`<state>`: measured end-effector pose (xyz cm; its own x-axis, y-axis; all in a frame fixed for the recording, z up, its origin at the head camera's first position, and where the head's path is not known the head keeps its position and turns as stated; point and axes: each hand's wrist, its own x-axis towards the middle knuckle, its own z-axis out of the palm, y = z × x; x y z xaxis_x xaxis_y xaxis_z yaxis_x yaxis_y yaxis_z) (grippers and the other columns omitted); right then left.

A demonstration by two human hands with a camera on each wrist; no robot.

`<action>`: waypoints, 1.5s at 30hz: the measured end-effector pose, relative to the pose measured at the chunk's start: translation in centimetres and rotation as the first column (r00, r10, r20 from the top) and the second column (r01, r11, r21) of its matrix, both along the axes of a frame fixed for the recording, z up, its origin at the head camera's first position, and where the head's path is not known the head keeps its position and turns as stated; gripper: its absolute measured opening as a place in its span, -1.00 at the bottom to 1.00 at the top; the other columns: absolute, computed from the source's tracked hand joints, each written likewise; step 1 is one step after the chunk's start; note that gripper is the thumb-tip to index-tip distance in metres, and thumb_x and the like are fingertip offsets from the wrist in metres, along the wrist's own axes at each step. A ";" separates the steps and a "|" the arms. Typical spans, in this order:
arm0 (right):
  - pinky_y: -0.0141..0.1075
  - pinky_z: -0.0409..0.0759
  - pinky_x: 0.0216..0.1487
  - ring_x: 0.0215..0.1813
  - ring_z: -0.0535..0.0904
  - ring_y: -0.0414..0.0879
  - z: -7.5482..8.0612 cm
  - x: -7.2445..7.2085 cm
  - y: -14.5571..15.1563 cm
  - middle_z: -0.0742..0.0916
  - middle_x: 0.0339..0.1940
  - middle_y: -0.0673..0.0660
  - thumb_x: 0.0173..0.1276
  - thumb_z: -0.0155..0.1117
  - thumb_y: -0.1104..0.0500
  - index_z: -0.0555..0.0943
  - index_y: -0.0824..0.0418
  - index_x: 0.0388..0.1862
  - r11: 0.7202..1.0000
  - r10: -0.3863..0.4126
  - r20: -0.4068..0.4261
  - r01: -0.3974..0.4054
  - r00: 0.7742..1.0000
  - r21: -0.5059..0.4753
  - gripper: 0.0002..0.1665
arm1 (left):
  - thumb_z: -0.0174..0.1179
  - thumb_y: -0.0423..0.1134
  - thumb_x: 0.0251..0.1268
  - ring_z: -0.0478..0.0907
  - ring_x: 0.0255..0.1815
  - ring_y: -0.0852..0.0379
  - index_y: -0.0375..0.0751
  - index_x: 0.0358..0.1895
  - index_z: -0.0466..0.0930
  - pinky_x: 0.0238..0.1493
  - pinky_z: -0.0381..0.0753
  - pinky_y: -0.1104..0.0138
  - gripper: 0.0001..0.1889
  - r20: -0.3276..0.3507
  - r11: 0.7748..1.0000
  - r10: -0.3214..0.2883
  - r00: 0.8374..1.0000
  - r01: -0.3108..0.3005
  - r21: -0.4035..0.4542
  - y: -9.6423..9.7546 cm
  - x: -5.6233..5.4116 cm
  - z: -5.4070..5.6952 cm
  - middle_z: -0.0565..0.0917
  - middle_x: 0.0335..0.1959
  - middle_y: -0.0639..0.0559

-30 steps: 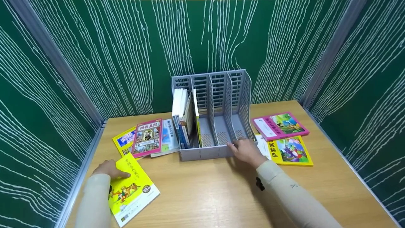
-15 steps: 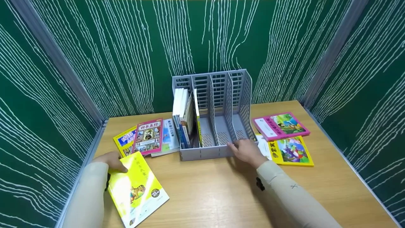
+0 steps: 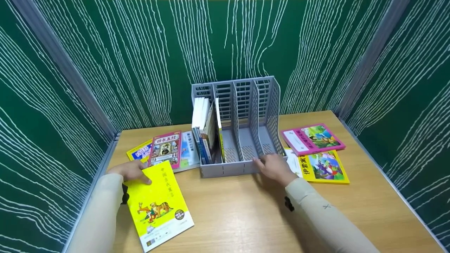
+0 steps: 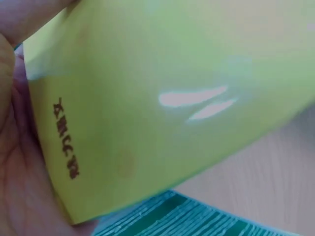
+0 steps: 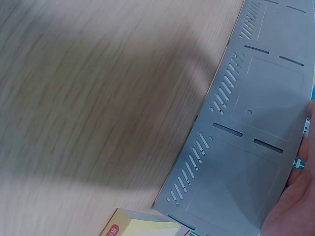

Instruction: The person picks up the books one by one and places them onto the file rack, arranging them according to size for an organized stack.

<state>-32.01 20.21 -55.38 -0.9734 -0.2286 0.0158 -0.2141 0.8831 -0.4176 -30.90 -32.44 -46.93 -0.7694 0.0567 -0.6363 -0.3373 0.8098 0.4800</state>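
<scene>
Currently, the left hand (image 3: 130, 171) pinches a yellow book (image 3: 160, 196), front-left of the grey rack (image 3: 228, 170); the right hand (image 3: 276, 169) has its grip closed over that rack's front edge, near its right end.

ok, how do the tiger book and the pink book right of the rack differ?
The tiger book is mostly yellow; the pink book is pink-bordered.
The left hand grips the tiger book; no hand touches the pink book.
The tiger book is front-left of the rack, the pink book right.
Shared: illustrated covers, Chinese lettering.
</scene>
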 end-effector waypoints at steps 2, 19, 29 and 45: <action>0.29 0.59 0.44 0.30 0.70 0.41 0.1 0.0 0.1 0.79 0.22 0.44 0.75 0.02 -0.21 0.69 0.39 0.31 1.000 -0.010 0.024 0.010 1.000 -0.004 -0.29 | 0.64 0.00 0.19 0.88 -0.14 0.01 -0.13 0.30 0.71 0.18 0.83 0.13 -0.37 -0.018 1.000 0.006 1.000 -0.005 0.024 0.5 -0.1 0.3 0.86 0.00 -0.07; 0.29 0.68 0.21 0.04 0.77 0.43 -0.2 0.0 0.1 0.85 -0.11 0.41 0.73 0.12 -0.12 0.77 0.38 -0.05 1.000 0.024 -0.128 -0.024 0.991 0.002 -0.41 | 0.50 0.00 0.38 0.84 -0.21 0.01 -0.09 0.15 0.80 0.01 0.79 0.32 -0.62 -0.249 0.974 -0.034 0.968 0.088 0.209 5.5 -0.3 -0.2 0.85 -0.05 -0.01; 0.30 0.62 0.38 0.23 0.71 0.43 0.1 0.2 0.4 0.78 0.16 0.46 0.74 0.12 -0.08 0.70 0.42 0.23 0.998 0.031 -0.122 -0.037 0.992 -0.048 -0.42 | 0.50 -0.05 0.40 0.89 -0.07 -0.07 -0.22 0.25 0.74 0.07 0.84 0.26 -0.53 -0.305 0.887 0.066 0.950 0.084 0.454 6.6 0.4 -1.8 0.87 0.03 -0.12; 0.24 0.57 0.47 0.39 0.62 0.35 4.7 2.7 -2.7 0.70 0.33 0.40 0.52 0.40 0.20 0.65 0.38 0.32 0.960 -0.002 -0.572 -0.159 0.820 -0.231 -0.53 | 0.53 0.03 0.36 0.88 0.02 -0.11 -0.16 0.32 0.73 0.12 0.84 0.19 -0.45 -0.303 0.751 0.246 0.921 0.017 0.661 10.6 1.7 -3.1 0.86 0.12 -0.09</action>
<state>-29.35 17.55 -50.64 -0.7533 -0.2125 0.6224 -0.5453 0.7310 -0.4102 -29.21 -21.83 -50.03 -0.9555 0.2438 -0.1662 -0.1093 0.2306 0.9669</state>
